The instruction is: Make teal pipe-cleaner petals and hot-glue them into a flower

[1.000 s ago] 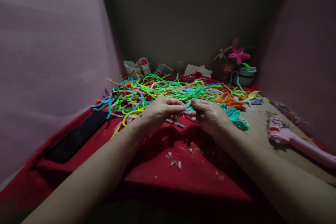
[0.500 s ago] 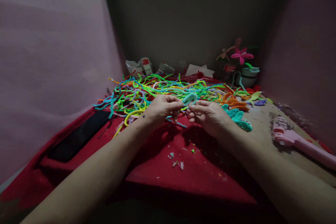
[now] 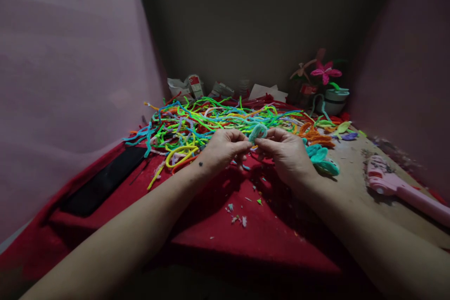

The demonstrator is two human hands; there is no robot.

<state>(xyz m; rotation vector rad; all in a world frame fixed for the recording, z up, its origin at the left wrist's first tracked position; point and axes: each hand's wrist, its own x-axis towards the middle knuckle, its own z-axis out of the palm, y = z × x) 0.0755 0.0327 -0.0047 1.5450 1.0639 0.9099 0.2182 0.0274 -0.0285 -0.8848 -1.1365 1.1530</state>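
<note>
Between my two hands is a looped pale-teal pipe cleaner (image 3: 258,133), held up over the near edge of a colourful heap. My left hand (image 3: 229,146) pinches its left lower end between thumb and fingers. On the other side, my right hand (image 3: 283,151) grips the loop with thumb and forefinger. Behind them spreads the tangled pile of pipe cleaners (image 3: 211,119) in green, yellow, blue, red and orange. Just right of my right hand lie teal petal-shaped loops (image 3: 321,159), with orange looped pieces (image 3: 314,136) behind them.
A black phone (image 3: 105,180) lies on the red cloth (image 3: 211,239) at left. The pink glue gun (image 3: 393,185) rests at right on the bare tabletop. At the back stand a small pot (image 3: 333,102), a pink pipe-cleaner flower (image 3: 326,72) and small packages (image 3: 195,86). Fluff scraps (image 3: 243,220) dot the cloth.
The loop looks rounder and has shifted slightly right. My right hand has turned, its fingers curling further over the loop. My left hand has moved a little right.
</note>
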